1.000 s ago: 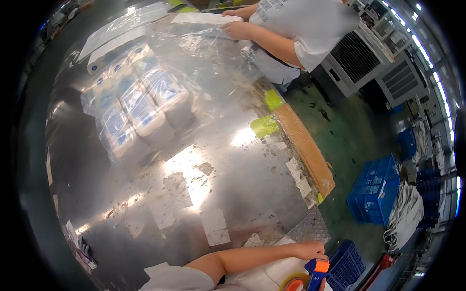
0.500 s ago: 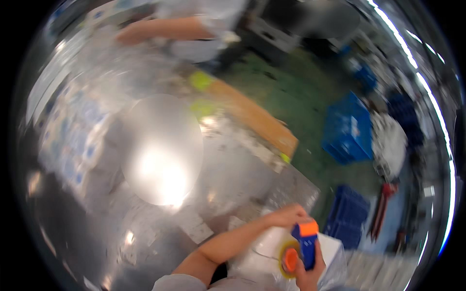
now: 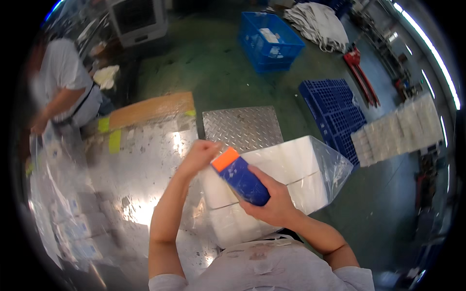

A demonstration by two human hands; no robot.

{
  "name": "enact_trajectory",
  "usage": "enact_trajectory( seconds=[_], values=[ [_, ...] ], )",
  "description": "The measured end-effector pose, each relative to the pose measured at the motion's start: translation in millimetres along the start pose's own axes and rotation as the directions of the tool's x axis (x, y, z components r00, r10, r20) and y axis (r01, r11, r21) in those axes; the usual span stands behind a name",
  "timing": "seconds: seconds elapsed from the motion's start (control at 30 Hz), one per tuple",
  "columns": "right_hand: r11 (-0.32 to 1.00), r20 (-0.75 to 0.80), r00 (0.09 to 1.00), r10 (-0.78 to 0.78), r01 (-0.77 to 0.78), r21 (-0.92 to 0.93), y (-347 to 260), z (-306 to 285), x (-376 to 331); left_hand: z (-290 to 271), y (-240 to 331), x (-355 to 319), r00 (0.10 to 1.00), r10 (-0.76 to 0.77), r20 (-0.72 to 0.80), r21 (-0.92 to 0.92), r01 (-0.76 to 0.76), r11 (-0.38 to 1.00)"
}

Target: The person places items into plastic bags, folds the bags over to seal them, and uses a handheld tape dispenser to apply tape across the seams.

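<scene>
My right hand [image 3: 274, 201] is wrapped round a blue tape dispenser [image 3: 246, 183] with an orange front end. The dispenser sits tilted just above a white bundle [image 3: 301, 167] of stacked packs in clear plastic wrap. Close beside the orange end, my left hand [image 3: 203, 154] is closed, its fingers pressed together near the bundle's far left corner. What those fingers pinch is too small to make out. Loose clear film [image 3: 335, 167] sticks out at the bundle's right end. The tape roll is hidden beneath the dispenser and my right hand.
The bundle rests by a scuffed metal table [image 3: 121, 179], with cardboard [image 3: 153, 109] along its far edge. Beyond are a metal tread plate [image 3: 242, 127], a blue crate [image 3: 272, 46], blue pallets [image 3: 335, 114] and a red pallet jack [image 3: 359, 72]. A co-worker [image 3: 65, 82] stands at far left.
My view has swung to the right, bringing the bundle to the middle. The dispenser has turned, so its tape roll no longer shows. Both hands stay close together at it.
</scene>
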State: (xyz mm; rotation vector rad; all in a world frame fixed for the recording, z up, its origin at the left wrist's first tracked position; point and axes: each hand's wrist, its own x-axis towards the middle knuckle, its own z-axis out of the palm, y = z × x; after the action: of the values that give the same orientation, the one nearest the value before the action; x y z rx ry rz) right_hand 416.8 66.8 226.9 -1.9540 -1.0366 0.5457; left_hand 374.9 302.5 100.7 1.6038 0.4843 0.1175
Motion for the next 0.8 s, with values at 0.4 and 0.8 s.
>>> enact_trajectory(
  seconds=[0.4,0.8],
  values=[
    [0.970,-0.050,0.986,0.161,-0.167,-0.174,52.0,-118.2,-189.5,-11.5,31.0,62.4,0.997,-0.075,0.012,0.404,0.064,0.913],
    [0.946,-0.040,0.956,0.289,-0.292,-0.143,98.7,-97.1,-203.9,29.8,-26.7,70.5,0.860,-0.389,0.331,0.688,0.062,0.723]
  ],
)
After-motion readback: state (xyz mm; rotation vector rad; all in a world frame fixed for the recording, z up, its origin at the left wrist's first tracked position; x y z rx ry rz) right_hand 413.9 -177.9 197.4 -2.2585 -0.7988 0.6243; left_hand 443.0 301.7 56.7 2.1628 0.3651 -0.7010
